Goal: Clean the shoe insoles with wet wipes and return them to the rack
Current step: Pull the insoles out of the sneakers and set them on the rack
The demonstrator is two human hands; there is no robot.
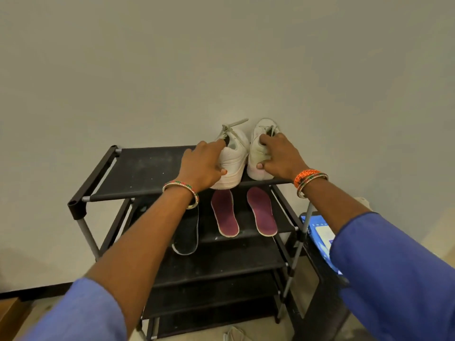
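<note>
Left hand [202,163] fingers curl round the left white shoe [234,156]; right hand [280,156] grips the right shoe [258,153]; two maroon insoles [225,214] lie below the fingers

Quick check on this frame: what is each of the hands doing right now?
Left hand: grips the heel of the left white shoe on the rack's top shelf.
Right hand: grips the heel of the right white shoe.

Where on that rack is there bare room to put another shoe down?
The top shelf is bare from its left rail to the left hand. Its right end is crowded: both white shoes, gripped by each hand. The second shelf holds maroon insoles and a dark insole.
</note>
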